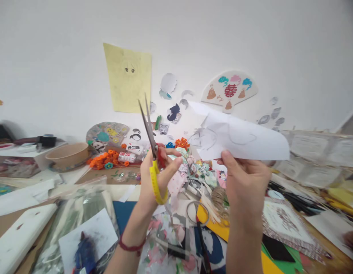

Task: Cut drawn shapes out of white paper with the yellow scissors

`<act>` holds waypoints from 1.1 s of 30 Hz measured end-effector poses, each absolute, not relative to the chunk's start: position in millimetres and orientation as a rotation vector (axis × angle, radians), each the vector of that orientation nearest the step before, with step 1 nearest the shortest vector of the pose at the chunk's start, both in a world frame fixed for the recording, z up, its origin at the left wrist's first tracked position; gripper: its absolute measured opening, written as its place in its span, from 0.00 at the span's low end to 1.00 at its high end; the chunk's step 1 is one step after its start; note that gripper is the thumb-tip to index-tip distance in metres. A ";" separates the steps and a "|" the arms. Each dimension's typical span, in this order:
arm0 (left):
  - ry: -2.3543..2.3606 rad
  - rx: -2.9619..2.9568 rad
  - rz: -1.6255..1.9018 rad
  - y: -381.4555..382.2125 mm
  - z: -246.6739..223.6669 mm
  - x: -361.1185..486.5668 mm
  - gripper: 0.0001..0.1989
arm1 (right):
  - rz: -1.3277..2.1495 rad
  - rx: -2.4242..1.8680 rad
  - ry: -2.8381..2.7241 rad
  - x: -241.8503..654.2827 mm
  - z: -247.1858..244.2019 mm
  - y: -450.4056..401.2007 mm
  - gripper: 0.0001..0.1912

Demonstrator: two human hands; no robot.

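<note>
My left hand (146, 182) holds a pair of scissors (149, 127), closed around its yellow and red handles. The blades point up and stand slightly apart, away from the paper. In my right hand (246, 175) is a sheet of white paper (262, 139), pinched at its lower edge between thumb and fingers. Faint pencil outlines show on the sheet, which curls at its right end and has a cut or torn, folded part on the left. Both hands are raised over the crowded table.
Behind are a wall with a yellow drawing (130, 87) and a painted fan (230, 89). Fabric scraps (178, 182), a twine roll (220, 199) and a metal ring (197, 213) cover the table's middle. A round basin (68, 156) sits left. A dark, blurred shape (352, 240) shows at the right edge.
</note>
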State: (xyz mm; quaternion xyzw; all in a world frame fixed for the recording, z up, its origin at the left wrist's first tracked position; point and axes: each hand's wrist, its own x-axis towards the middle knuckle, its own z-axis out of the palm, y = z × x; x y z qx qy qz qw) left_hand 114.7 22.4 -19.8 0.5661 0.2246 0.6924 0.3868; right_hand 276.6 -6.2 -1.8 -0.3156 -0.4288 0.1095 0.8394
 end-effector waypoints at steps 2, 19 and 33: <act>0.551 1.314 1.816 11.8 -16.6 125.8 0.15 | 0.283 -0.692 -0.949 269.1 -5.7 -4.0 0.07; 0.545 1.174 1.909 5.9 -15.8 127.3 0.17 | 0.397 -0.710 -1.002 252.8 -12.2 1.4 0.07; 0.559 1.278 1.838 1.4 -10.2 116.2 0.17 | 0.701 -0.607 -0.995 256.4 -11.3 6.4 0.11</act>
